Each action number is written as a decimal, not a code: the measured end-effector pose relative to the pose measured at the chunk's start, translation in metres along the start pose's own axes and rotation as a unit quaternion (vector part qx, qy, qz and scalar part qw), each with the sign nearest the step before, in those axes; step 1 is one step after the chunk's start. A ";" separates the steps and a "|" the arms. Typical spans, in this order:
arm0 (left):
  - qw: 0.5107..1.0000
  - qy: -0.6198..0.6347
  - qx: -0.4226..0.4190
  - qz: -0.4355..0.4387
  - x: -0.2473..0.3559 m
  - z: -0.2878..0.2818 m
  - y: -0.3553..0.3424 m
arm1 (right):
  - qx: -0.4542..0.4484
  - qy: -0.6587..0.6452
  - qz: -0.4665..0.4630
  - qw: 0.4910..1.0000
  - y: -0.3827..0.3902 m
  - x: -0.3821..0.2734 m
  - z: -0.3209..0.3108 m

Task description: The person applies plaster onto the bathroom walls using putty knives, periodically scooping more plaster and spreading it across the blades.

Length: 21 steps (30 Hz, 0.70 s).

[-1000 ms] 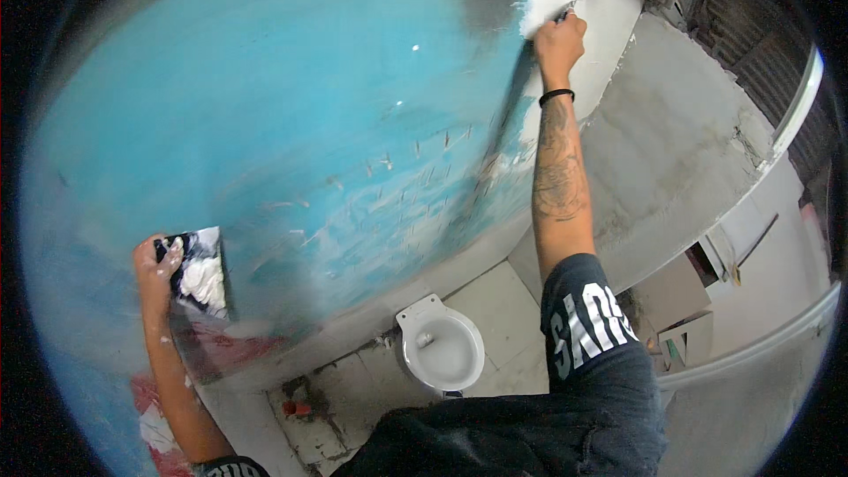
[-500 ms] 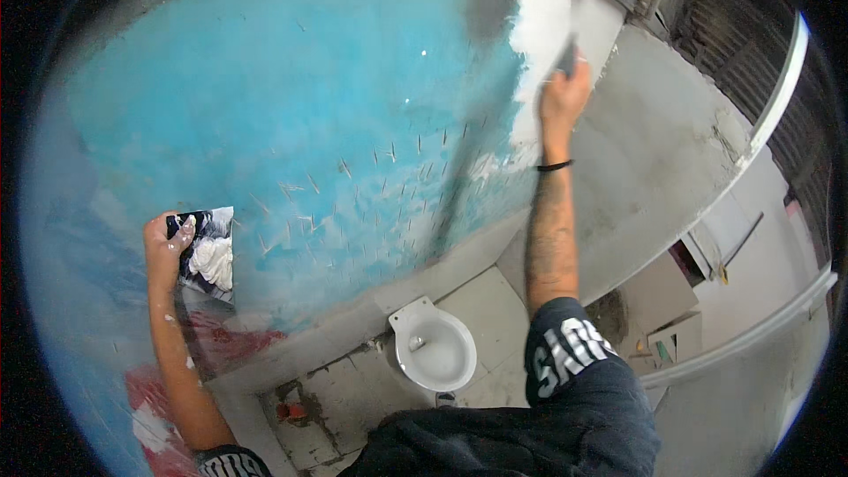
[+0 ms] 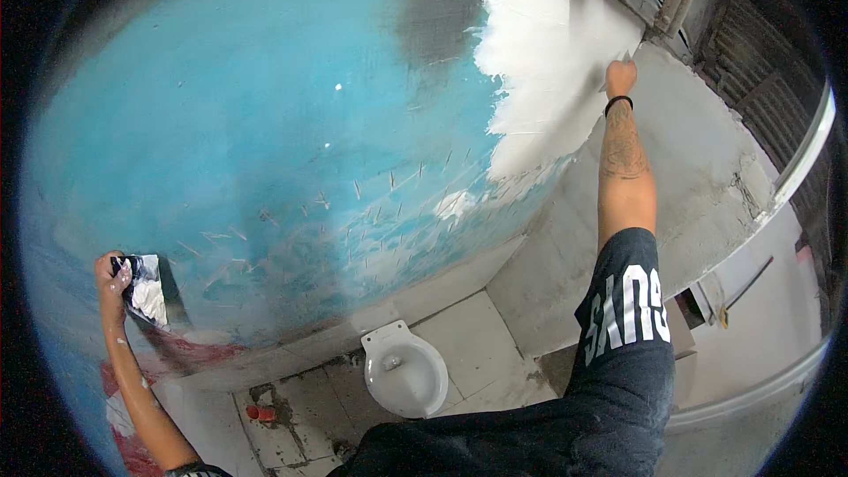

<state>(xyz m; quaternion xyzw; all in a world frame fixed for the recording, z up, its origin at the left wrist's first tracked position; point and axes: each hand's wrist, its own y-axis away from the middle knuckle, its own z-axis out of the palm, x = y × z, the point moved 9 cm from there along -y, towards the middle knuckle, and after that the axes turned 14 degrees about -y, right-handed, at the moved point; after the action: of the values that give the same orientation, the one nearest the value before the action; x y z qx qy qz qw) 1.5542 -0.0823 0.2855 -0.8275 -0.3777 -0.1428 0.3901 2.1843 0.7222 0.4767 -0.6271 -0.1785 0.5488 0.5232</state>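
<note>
My right hand (image 3: 621, 78) is closed on a putty knife (image 3: 628, 56), its thin blade showing just above the knuckles; most of the tool is hidden by the fist. It is up at the corner where a blue wall (image 3: 265, 106) meets a grey wall, beside a broad coat of white putty (image 3: 539, 44) with a ragged left edge. At the far left, my putty-smeared left hand (image 3: 109, 283) grips a wide putty knife (image 3: 162, 267) with white putty (image 3: 148, 299) heaped on its flat face, close to the blue wall.
Below stands a white toilet bowl (image 3: 406, 371) without a seat, on a dirty tiled floor (image 3: 473, 336). An orange-red pipe end (image 3: 261, 412) pokes from the floor. The grey partition wall (image 3: 680, 141) rises at the right, with corrugated roofing (image 3: 768, 79) beyond it.
My right hand has moved right, to the wall corner, with the putty knife. The view has shifted, showing more of the white coat. My left hand still holds the loaded wide putty knife.
</note>
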 end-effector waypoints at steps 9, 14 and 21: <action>0.999 0.032 -0.018 0.011 0.008 0.012 -0.002 | -0.027 0.103 -0.016 0.994 0.012 -0.060 0.032; 0.999 0.036 -0.035 -0.012 0.042 0.020 -0.006 | -0.042 0.077 -0.029 0.996 0.067 -0.162 0.031; 0.996 -0.035 -0.051 0.063 0.049 0.009 -0.003 | -0.055 -0.030 -0.092 0.994 0.177 -0.348 0.036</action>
<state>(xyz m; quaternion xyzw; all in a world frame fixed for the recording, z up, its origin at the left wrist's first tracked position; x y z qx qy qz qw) 1.5851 -0.0493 0.3074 -0.8728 -0.3309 -0.1083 0.3420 1.9745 0.3920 0.5056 -0.6189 -0.2812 0.5066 0.5303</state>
